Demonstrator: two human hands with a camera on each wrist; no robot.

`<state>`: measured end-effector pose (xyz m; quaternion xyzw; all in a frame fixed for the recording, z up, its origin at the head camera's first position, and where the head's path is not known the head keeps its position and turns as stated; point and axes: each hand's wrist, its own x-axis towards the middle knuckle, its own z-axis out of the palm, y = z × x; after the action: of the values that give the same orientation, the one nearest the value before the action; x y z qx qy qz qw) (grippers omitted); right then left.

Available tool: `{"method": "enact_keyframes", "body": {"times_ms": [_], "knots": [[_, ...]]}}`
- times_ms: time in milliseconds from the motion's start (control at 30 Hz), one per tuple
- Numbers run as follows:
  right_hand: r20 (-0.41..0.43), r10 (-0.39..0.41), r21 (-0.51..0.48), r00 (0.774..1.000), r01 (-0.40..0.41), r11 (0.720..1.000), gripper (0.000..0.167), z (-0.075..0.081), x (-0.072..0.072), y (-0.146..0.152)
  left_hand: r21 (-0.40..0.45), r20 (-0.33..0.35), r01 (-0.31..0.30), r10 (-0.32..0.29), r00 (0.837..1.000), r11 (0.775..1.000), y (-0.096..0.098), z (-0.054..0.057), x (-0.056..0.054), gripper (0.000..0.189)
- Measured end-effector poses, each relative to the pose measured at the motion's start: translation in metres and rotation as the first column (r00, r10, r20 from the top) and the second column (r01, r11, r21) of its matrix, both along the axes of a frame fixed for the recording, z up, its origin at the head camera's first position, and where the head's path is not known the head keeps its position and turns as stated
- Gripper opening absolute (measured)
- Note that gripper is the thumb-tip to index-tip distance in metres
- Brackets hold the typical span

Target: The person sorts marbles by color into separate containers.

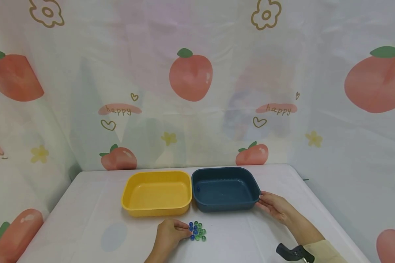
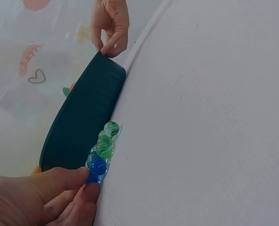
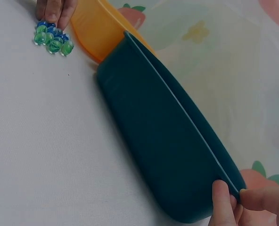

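Observation:
My left hand (image 1: 172,233) is at the left side of a cluster of glass marbles, its thumb and fingertips pinching a blue marble (image 2: 93,178). Green marbles (image 1: 200,231) sit in the right part of that cluster, blue ones to the left, all on the white table. My right hand (image 1: 278,208) grips the right front corner of a dark blue plastic basin (image 3: 149,136), thumb and fingers on either side of its rim. One blue marble (image 1: 198,189) lies inside the basin, near its left wall.
A yellow basin (image 1: 156,212) stands directly left of the dark blue one, behind the left hand. The table (image 1: 85,204) has a white cover, with a fruit-printed curtain (image 1: 191,120) hanging behind it. A black strap piece (image 1: 295,252) is on the right forearm.

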<state>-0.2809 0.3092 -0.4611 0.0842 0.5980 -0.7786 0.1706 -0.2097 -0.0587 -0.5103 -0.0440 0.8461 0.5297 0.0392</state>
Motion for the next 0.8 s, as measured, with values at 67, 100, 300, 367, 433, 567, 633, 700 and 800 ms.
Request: {"method": "enact_keyframes", "body": {"times_ms": [67, 100, 300, 367, 433, 567, 633, 700, 800], "knots": [[0.006, -0.008, 0.003, 1.000, 0.008, 1.000, 0.063, 0.0002, 0.0001, -0.0005, 0.002, 0.003, 0.000, 0.000, 1.000, 1.000, -0.0007, -0.0012, -0.0003, 0.014], [0.008, -0.007, 0.004, 1.000, 0.007, 1.000, 0.062, 0.0005, 0.0003, -0.0007, 0.004, 0.004, 0.001, -0.001, 1.000, 1.000, -0.0011, -0.0017, -0.0003, 0.014], [0.010, -0.004, -0.012, 1.000, 0.005, 1.000, 0.059, 0.0001, 0.0004, -0.0009, 0.024, 0.018, 0.008, -0.009, 1.000, 1.000, -0.0034, -0.0024, -0.0007, 0.014], [0.011, -0.006, -0.014, 1.000, 0.006, 1.000, 0.059, 0.0001, 0.0006, -0.0011, 0.030, 0.023, 0.010, -0.010, 1.000, 1.000, -0.0041, -0.0027, -0.0010, 0.014], [0.011, -0.009, -0.013, 1.000, 0.009, 1.000, 0.060, 0.0000, 0.0008, -0.0012, 0.031, 0.021, 0.013, -0.013, 1.000, 0.999, -0.0047, -0.0030, -0.0012, 0.014], [0.009, -0.007, -0.013, 1.000, 0.007, 1.000, 0.061, -0.0002, 0.0014, -0.0010, 0.022, 0.023, 0.016, -0.016, 1.000, 1.000, -0.0060, -0.0042, -0.0018, 0.014], [0.009, -0.010, -0.012, 1.000, 0.010, 1.000, 0.061, -0.0006, 0.0013, -0.0010, 0.020, 0.024, 0.016, -0.017, 1.000, 1.000, -0.0066, -0.0043, -0.0019, 0.015], [0.007, -0.011, -0.011, 1.000, 0.011, 1.000, 0.061, -0.0009, 0.0010, -0.0009, 0.021, 0.027, 0.016, -0.016, 1.000, 1.000, -0.0072, -0.0047, -0.0021, 0.015], [0.004, -0.010, -0.008, 1.000, 0.010, 1.000, 0.060, -0.0015, 0.0005, -0.0011, 0.019, 0.031, 0.017, -0.018, 0.999, 1.000, -0.0077, -0.0051, -0.0023, 0.015]]}}
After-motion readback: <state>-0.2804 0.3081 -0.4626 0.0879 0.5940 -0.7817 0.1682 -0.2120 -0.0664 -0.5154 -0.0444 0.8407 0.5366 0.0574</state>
